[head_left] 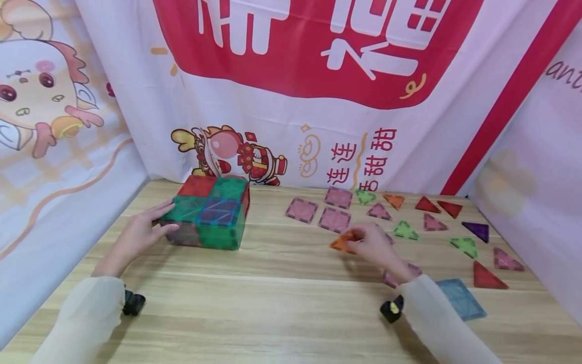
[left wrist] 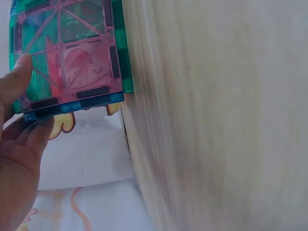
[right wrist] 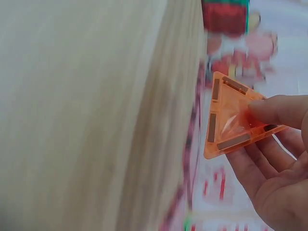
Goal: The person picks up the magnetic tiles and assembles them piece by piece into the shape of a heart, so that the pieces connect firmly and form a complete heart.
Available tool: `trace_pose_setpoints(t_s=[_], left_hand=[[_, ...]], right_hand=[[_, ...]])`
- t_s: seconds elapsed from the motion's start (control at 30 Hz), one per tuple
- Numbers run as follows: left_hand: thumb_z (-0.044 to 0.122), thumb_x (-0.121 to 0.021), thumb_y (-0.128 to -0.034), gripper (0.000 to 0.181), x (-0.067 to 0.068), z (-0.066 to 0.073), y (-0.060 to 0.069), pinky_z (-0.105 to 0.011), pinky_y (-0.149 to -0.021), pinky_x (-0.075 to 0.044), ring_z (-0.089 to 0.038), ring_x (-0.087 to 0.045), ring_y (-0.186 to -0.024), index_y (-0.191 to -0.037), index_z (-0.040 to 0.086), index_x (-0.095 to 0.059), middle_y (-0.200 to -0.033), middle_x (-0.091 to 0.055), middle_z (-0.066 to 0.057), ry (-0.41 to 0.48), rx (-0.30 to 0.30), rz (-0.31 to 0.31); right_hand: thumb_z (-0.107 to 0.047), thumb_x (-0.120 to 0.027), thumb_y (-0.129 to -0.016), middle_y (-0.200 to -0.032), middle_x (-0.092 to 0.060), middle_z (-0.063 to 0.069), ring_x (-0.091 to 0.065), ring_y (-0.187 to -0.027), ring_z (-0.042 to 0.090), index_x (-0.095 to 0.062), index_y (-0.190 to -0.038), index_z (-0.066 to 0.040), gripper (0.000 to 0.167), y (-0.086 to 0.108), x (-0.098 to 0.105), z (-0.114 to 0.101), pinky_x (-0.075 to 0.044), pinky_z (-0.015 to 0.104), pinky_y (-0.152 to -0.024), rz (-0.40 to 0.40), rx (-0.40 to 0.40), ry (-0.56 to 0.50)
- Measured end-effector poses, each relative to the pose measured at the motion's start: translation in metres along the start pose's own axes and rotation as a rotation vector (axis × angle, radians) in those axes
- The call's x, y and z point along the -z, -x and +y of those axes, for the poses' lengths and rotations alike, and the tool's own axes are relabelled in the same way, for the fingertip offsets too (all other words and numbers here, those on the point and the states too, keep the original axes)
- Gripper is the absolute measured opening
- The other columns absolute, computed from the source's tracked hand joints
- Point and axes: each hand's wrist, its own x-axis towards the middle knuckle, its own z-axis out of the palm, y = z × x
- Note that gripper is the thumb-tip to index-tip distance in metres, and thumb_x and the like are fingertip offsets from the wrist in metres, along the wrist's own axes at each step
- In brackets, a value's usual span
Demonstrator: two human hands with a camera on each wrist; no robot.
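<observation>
On the left of the table stands a low box of see-through magnetic tiles [head_left: 220, 235], green, red, blue and pink. My left hand [head_left: 138, 235] grips its near left corner; in the left wrist view the thumb lies on the pink front face [left wrist: 86, 67] and the fingers touch the adjoining side. An orange triangular magnetic tile [right wrist: 226, 122] is pinched between the thumb and fingers of my right hand [head_left: 375, 247]. The right wrist view shows this tile raised off the table, one corner covered by the thumb.
Pink square tiles [head_left: 334, 220] lie right of the box. Farther right are several loose triangles, including a green one [head_left: 405, 230], a red one [head_left: 488, 276] and a purple one [head_left: 477, 231]. A blue square tile [head_left: 461, 298] lies beside the right forearm. Printed cloth [head_left: 295, 116] hangs behind the table.
</observation>
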Motion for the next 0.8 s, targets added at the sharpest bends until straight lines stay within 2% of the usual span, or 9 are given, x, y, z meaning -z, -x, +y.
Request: trace_pose_setpoints(t_s=[0.2, 0.33, 0.47, 0.67, 0.73, 0.8], left_hand=[[0.021, -0.071, -0.0855, 0.058, -0.001, 0.000, -0.002, -0.055, -0.087, -0.046, -0.051, -0.045, -0.121, -0.131, -0.009, -0.050, -0.139, -0.045, -0.028, 0.016, -0.008, -0.003], [0.019, -0.072, -0.0844, 0.058, -0.002, -0.001, -0.002, -0.055, -0.087, -0.044, -0.051, -0.046, -0.120, -0.130, -0.009, -0.051, -0.138, -0.046, -0.028, 0.015, -0.015, 0.011], [0.019, -0.073, -0.0835, 0.057, -0.003, 0.000, -0.001, -0.057, -0.087, -0.044, -0.051, -0.047, -0.119, -0.129, -0.009, -0.053, -0.136, -0.048, -0.028, 0.008, -0.028, 0.030], [0.016, -0.075, -0.0813, 0.055, -0.002, 0.001, -0.001, -0.060, -0.087, -0.042, -0.052, -0.048, -0.116, -0.126, -0.010, -0.055, -0.133, -0.050, -0.030, -0.005, -0.047, 0.053], [0.011, -0.076, -0.0793, 0.051, -0.003, 0.004, -0.001, -0.059, -0.085, -0.043, -0.051, -0.050, -0.113, -0.122, -0.010, -0.057, -0.130, -0.051, -0.030, -0.024, -0.069, 0.075], [0.007, -0.078, -0.0758, 0.048, -0.005, 0.011, -0.001, -0.056, -0.080, -0.046, -0.046, -0.056, -0.102, -0.117, -0.009, -0.061, -0.127, -0.052, -0.030, -0.057, -0.113, 0.117]], right_hand=[[-0.002, -0.069, -0.080, -0.089, -0.070, 0.007, -0.062, -0.077, 0.013, -0.073, -0.099, -0.004, 0.019, -0.015, -0.046, -0.032, -0.050, 0.025, -0.065, -0.085, 0.065, -0.071], [-0.002, -0.070, -0.079, -0.088, -0.069, 0.004, -0.060, -0.076, 0.009, -0.074, -0.097, -0.005, 0.019, -0.019, -0.066, -0.047, -0.050, 0.023, -0.067, -0.112, 0.118, -0.076], [0.000, -0.072, -0.077, -0.085, -0.069, 0.004, -0.060, -0.074, 0.008, -0.073, -0.090, -0.007, 0.014, -0.019, -0.076, -0.053, -0.050, 0.022, -0.068, -0.129, 0.123, -0.104], [0.002, -0.074, -0.076, -0.082, -0.068, 0.004, -0.059, -0.071, 0.008, -0.072, -0.085, -0.008, 0.014, -0.019, -0.081, -0.056, -0.050, 0.022, -0.066, -0.130, 0.123, -0.126], [0.003, -0.074, -0.075, -0.082, -0.069, 0.004, -0.060, -0.071, 0.008, -0.072, -0.085, -0.008, 0.015, -0.018, -0.081, -0.056, -0.050, 0.021, -0.066, -0.129, 0.124, -0.124], [0.002, -0.074, -0.075, -0.082, -0.069, 0.003, -0.059, -0.071, 0.007, -0.072, -0.085, -0.008, 0.015, -0.018, -0.081, -0.055, -0.050, 0.021, -0.066, -0.127, 0.131, -0.118]])
